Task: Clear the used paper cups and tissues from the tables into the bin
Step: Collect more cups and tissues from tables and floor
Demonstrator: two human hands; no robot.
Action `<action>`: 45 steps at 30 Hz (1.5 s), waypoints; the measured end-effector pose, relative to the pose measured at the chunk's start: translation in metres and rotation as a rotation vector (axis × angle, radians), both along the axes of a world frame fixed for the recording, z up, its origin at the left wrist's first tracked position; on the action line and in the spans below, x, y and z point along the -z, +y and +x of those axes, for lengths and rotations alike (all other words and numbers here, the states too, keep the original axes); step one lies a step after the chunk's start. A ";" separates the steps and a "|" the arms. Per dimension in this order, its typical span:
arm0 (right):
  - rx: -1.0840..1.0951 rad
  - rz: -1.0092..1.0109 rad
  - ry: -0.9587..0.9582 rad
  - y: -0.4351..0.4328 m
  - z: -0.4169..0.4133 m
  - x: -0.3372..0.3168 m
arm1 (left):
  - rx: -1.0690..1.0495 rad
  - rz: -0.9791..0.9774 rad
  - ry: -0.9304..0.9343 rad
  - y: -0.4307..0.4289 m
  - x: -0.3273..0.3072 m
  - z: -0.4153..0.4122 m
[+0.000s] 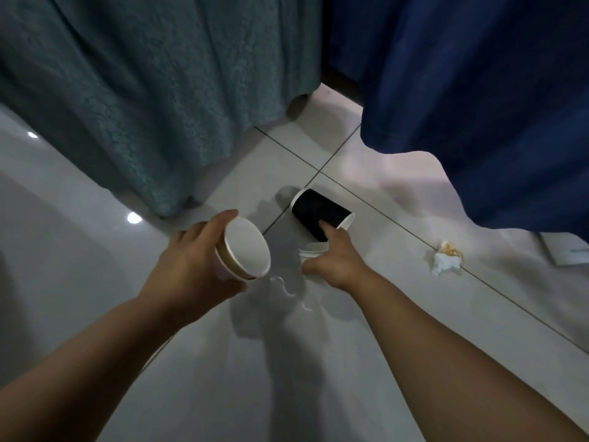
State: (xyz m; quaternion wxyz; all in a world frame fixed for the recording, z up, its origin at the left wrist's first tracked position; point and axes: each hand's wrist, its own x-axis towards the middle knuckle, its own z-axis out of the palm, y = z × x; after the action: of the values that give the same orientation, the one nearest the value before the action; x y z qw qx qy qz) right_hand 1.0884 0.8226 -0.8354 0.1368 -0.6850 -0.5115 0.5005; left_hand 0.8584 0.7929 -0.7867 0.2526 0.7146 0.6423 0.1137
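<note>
Under curtains point(143, 90), left fingers point(223, 216) gripping brown cup point(247, 247), right fingers point(330, 232) pinching white cup point(314, 249), tissue point(444, 258)

The floor tiles point(366, 362) are glossy and smooth, mirroring lamps. The teal cloth point(143, 90) looks rough, the blue cloth point(478, 90) smooth and matt. The black cup point(314, 212) is matt paper, as are the brown cup point(247, 248), white inside, and the white cup point(310, 249). The tissue point(444, 260) is crumpled, stained paper.

Tipped cup point(318, 212) lay on the floor point(318, 362), before the gap between the left cloth point(143, 90) and right cloth point(478, 90). Right hand point(334, 260) just before it, over a small cup point(311, 249). Left hand point(194, 266), gripping a held cup point(245, 248), sat further left. Tissue point(444, 258) lay on the floor, well right.
</note>
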 end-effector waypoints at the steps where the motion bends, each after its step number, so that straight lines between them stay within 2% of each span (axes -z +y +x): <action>1: 0.000 0.010 0.011 0.000 -0.001 0.001 | -0.028 0.003 -0.019 -0.002 -0.001 -0.002; 6: -0.044 0.072 -0.051 -0.007 0.006 -0.008 | -0.009 -0.027 -0.027 -0.013 0.001 -0.003; 10: -0.075 0.231 -0.139 -0.015 0.026 -0.040 | 0.005 -0.040 0.018 -0.014 0.000 0.004; 15: -0.117 0.392 -0.054 -0.037 0.046 -0.102 | 0.026 -0.056 0.026 -0.013 -0.009 0.013; 20: -0.235 0.388 0.016 -0.063 0.038 -0.140 | 0.075 -0.014 -0.066 -0.011 -0.017 0.029; 26: -0.377 0.239 0.121 -0.074 0.034 -0.159 | 0.089 -0.047 -0.197 -0.018 -0.025 0.029; 32: -0.232 0.234 0.427 -0.068 0.046 -0.179 | 0.014 -0.085 -0.311 -0.022 -0.032 0.019; 35: -0.055 0.299 0.527 -0.067 0.040 -0.174 | 0.016 -0.097 -0.373 -0.026 -0.035 0.023; 37: 0.107 0.422 0.509 -0.068 0.033 -0.171 | 0.038 -0.081 -0.380 -0.028 -0.036 0.028; 40: 0.243 0.562 0.336 -0.073 0.019 -0.165 | 0.108 -0.068 -0.367 -0.033 -0.037 0.037; 42: 0.264 0.534 0.294 -0.077 0.011 -0.158 | 0.159 -0.057 -0.371 -0.037 -0.038 0.044; 45: 0.131 0.428 0.243 -0.086 0.008 -0.147 | 0.185 -0.047 -0.415 -0.043 -0.039 0.050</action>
State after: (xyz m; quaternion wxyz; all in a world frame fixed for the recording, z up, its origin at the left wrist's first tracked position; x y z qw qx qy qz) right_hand 1.0959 0.7369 -0.6886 0.3714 -0.6069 -0.5400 0.4496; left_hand 0.9087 0.7502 -0.7480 0.4054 0.7255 0.5109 0.2197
